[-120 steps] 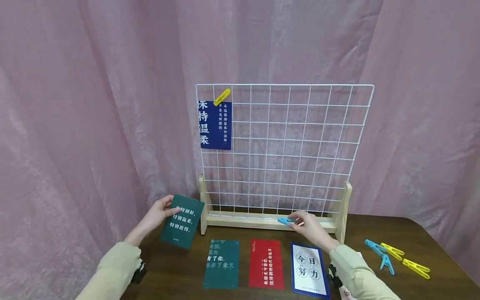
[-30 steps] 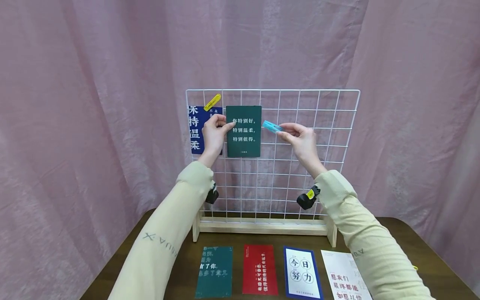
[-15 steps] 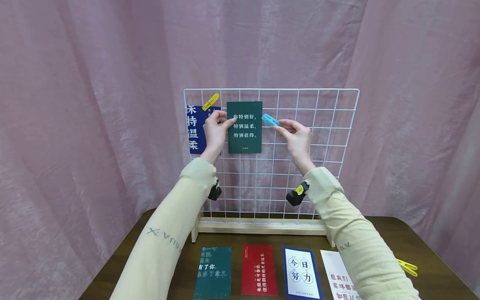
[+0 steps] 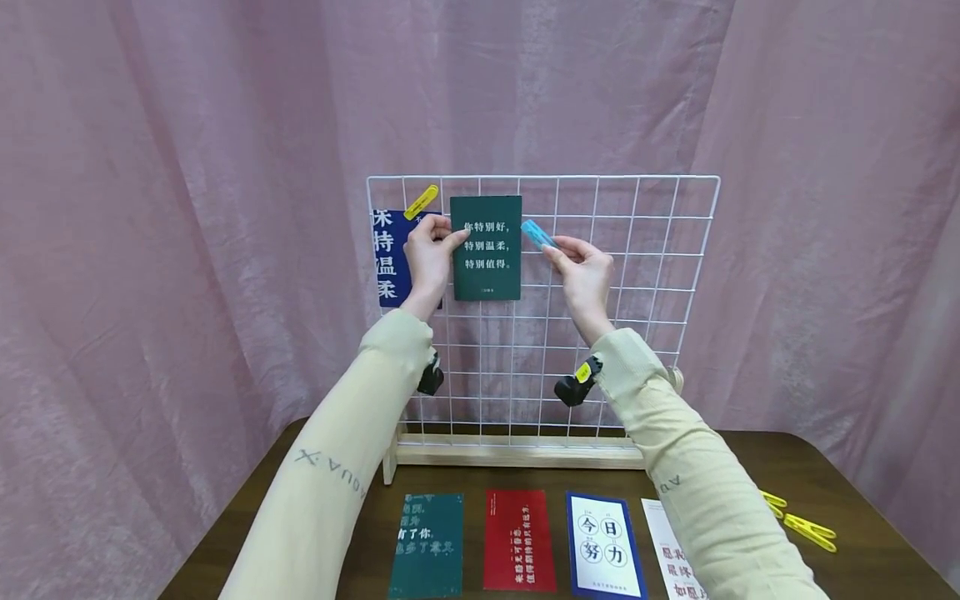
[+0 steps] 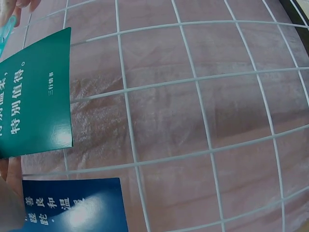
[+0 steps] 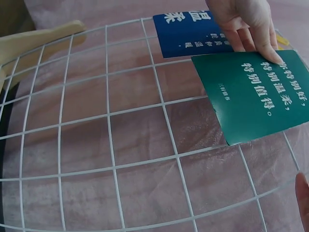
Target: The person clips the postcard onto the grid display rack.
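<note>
- The left hand [image 4: 430, 260] has its grip pinching the green card [image 4: 491, 247] at the card's 9 o'clock edge, so the card extends toward 3 o'clock from it, upright before the wire grid [image 4: 585, 333].
- The right hand [image 4: 587, 275] has its grip pinching the light-blue clip [image 4: 537, 234], which points toward 10 o'clock.
- That clip's far end is just beside the green card's 3 o'clock edge; cannot tell whether they touch.
- At the green card's 9 o'clock, the blue card [image 4: 393, 265] hangs, partly hidden.

Green white-lettered card [image 4: 486, 283], light-blue clothespin [image 4: 536, 232]; white grid [image 4: 513, 346]
</note>
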Action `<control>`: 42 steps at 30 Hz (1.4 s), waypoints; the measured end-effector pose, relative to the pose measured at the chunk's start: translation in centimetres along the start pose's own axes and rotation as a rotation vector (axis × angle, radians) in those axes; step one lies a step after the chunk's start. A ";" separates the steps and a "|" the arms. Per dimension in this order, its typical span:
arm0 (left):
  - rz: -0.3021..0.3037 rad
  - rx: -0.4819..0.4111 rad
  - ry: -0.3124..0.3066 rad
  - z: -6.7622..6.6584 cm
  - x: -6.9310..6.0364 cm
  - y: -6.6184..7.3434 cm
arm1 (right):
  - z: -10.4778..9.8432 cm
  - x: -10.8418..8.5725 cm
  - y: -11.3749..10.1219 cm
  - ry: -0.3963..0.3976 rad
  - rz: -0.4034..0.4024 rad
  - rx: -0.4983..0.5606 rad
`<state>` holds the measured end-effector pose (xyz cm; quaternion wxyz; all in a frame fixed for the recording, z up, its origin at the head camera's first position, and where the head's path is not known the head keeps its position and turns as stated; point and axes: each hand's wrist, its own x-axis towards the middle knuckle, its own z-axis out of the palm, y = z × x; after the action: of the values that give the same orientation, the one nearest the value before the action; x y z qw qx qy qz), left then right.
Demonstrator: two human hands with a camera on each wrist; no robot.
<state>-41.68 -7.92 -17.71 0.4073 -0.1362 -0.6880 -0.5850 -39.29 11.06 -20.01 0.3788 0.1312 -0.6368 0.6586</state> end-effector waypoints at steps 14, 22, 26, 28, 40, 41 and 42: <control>-0.014 0.016 0.003 0.1 0.2 0.1 | 0.9 -0.1 0.0 -0.001 -0.033 -0.064; -0.036 0.033 -0.004 0.2 0.2 0.3 | 1.3 0.1 -0.3 0.022 -0.008 -0.105; -0.043 0.038 -0.002 0.3 0.0 0.4 | 1.3 0.1 -0.4 0.034 -0.007 -0.149; -0.044 0.047 -0.002 0.3 -0.1 0.4 | 1.4 0.2 -0.6 0.038 -0.002 -0.164; -0.021 0.071 0.005 0.4 -0.2 0.7 | 1.5 0.6 -1.3 0.064 0.053 -0.224; -0.024 0.074 0.003 0.4 -0.2 0.7 | 1.5 0.7 -1.4 0.064 0.060 -0.226; -0.023 0.075 0.001 0.4 -0.3 0.7 | 1.5 0.7 -1.4 0.063 0.067 -0.224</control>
<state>-41.19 -7.31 -17.42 0.4058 -0.1123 -0.7107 -0.5636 -39.29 9.72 -18.29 0.3885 0.0458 -0.6982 0.5995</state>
